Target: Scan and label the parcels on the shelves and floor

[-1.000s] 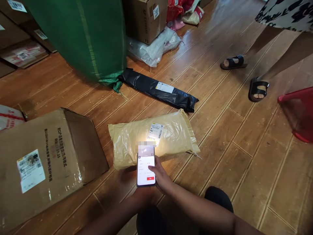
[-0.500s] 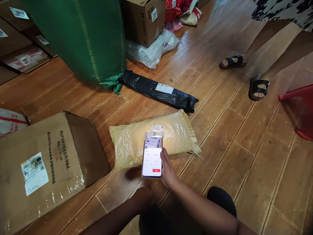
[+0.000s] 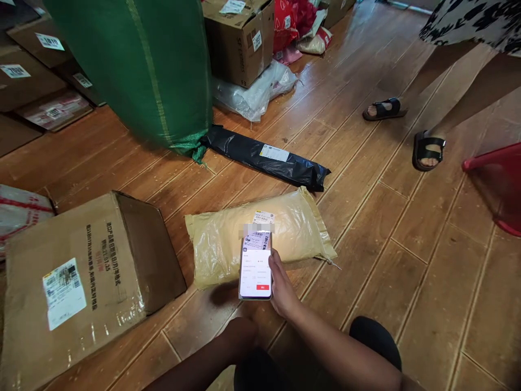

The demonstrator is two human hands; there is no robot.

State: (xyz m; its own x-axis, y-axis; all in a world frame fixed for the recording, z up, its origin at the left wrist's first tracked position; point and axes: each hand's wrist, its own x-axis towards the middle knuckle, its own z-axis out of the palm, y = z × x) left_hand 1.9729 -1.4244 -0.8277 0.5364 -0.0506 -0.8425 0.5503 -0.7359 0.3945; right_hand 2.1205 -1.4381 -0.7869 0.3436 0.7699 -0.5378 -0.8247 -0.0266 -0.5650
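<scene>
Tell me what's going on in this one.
A person's right hand holds a phone over the near edge of a yellow package on the wooden floor, with a label image on its screen. The left hand is in shadow lower down; whether it holds anything can't be seen. A long black package lies just beyond, and another person stands at the right.

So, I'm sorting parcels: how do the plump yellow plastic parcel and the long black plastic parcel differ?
The yellow parcel is broader and fuller; the black parcel, slimmer and flatter. The yellow parcel's label is partly behind the lit smartphone; the black parcel's shows whole. Both lie on brown wooden flooring.
</scene>
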